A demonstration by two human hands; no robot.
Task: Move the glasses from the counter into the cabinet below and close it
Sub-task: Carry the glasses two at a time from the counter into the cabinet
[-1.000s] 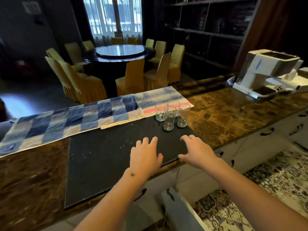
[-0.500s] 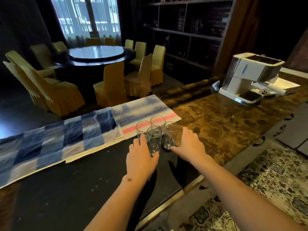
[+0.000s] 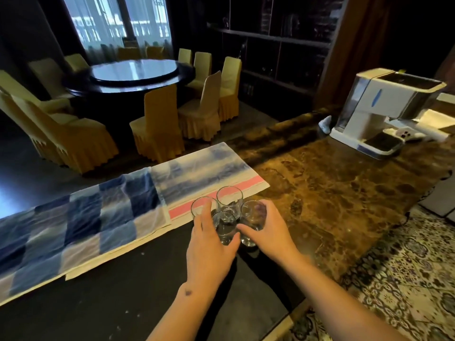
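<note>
From the head camera, four clear glasses [image 3: 229,212] stood upright in a tight cluster on the desk [image 3: 332,193], right at the edge where a dark mat [image 3: 123,291] met a blue checked cloth [image 3: 81,217] with a pink stripe. The left hand [image 3: 209,247] reached in from the near side, its fingers [image 3: 205,212] wrapped round the left glass [image 3: 200,207] with the thumb lying against the nearest glass [image 3: 225,228], so it held at least the left one; whether it truly gripped the near one could not be told. The right hand [image 3: 268,232] came in from the right, fingers curled round the right glass [image 3: 253,220] and thumb against its near side. The rear glass [image 3: 229,196] stood on the cloth, just behind the others and untouched by either hand, as far as the view showed. All four bases appeared to sit on the desk, though the hands hid most of them. Farther right on the brown marbled top sat a white machine [image 3: 384,107], well apart from the glasses. Beyond the desk stood a round dark table [image 3: 133,72] ringed with yellow-covered chairs [image 3: 157,124], and patterned floor tiles [image 3: 406,279] showed at lower right.
</note>
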